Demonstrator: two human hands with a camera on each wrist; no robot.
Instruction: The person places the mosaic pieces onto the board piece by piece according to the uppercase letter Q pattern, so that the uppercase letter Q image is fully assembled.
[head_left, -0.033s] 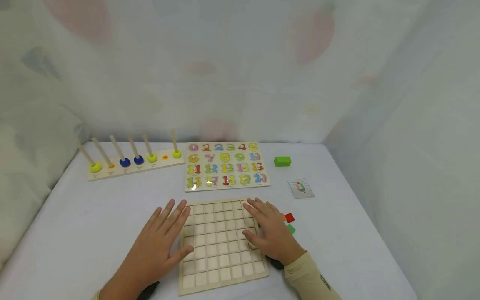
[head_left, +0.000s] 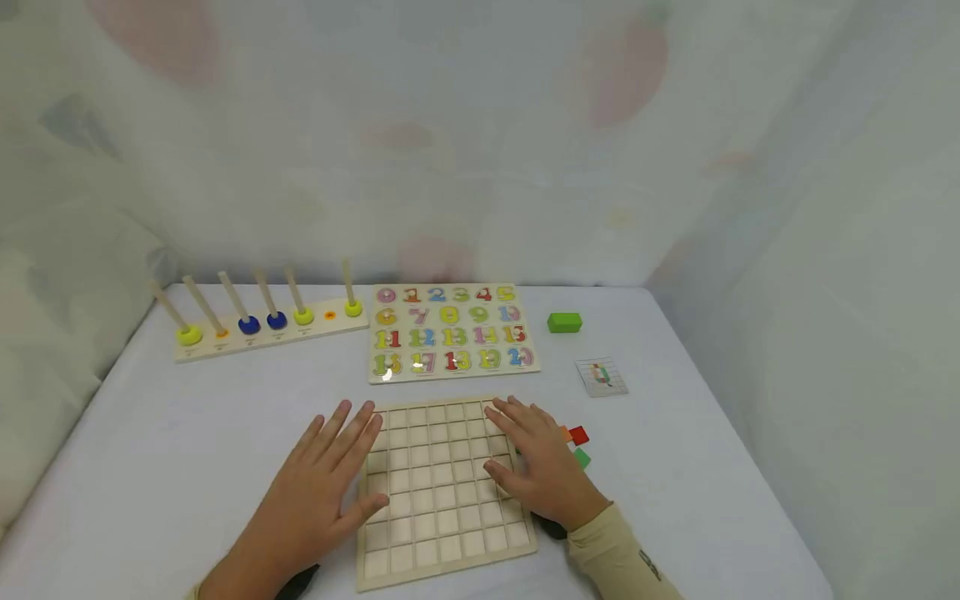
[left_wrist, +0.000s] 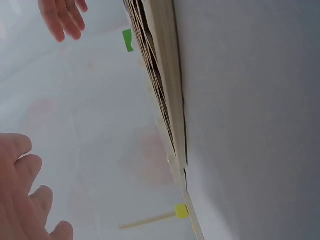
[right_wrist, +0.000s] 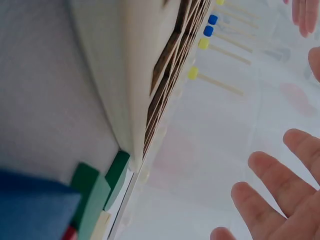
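A wooden grid board [head_left: 446, 475] with rows of square cells lies flat on the white table. My left hand [head_left: 318, 483] hovers at its left side, palm down, fingers straight and spread, holding nothing. Over the right side is my right hand [head_left: 547, 467], also palm down with fingers extended and nothing in its grasp. Both wrist views show fingers [left_wrist: 30, 195] raised above the level of the board's edge. Beside the right hand lie a red tile [head_left: 578, 436] and a green tile [head_left: 582, 457], with others partly hidden beneath it. A blue block [right_wrist: 35, 205] shows close in the right wrist view.
Behind the board lies a number puzzle [head_left: 454, 333]. A pegged counting stand [head_left: 270, 331] with yellow and blue rings stands at the back left. At the right are a green block [head_left: 564, 322] and a small pattern card [head_left: 602, 377]. White cloth walls [head_left: 450, 150] surround the table.
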